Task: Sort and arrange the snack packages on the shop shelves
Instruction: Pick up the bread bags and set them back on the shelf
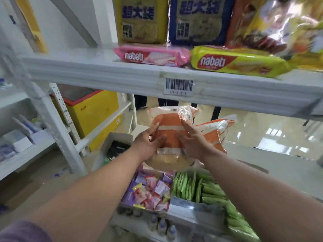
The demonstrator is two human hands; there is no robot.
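Step in hand, as judged: placing an orange-and-white snack bag point(170, 130) into the middle shelf bay, centre of frame, just below the upper shelf point(97, 72) edge w/ its barcode label point(179, 85); bag is held upright in the air, not yet set down. Left hand point(148, 144) grasps the bag's left side, fingers curled onto the film; right hand point(194, 140) lies against its right face w/ fingers fairly straight, thumb hidden, so a true grip cannot be told. A second matching bag point(216, 131) sits just beside, centre-right, touching or overlapping the first. Next move prob. calls for lowering the bag beside its twin, faces aligned, w/o crushing contents. Materials: bags are thin, crinkly, glossy plastic, pillow-shaped, clear lower window showing pale contents; likely slippery and soft. Upper centre: pink nabati pack point(152, 55) and yellow nabati pack point(239, 62), flat foil wafer bricks lying at the shelf front. Lower centre: mixed small sachets point(150, 191); lower right: green sachets point(197, 187) stood on edge.
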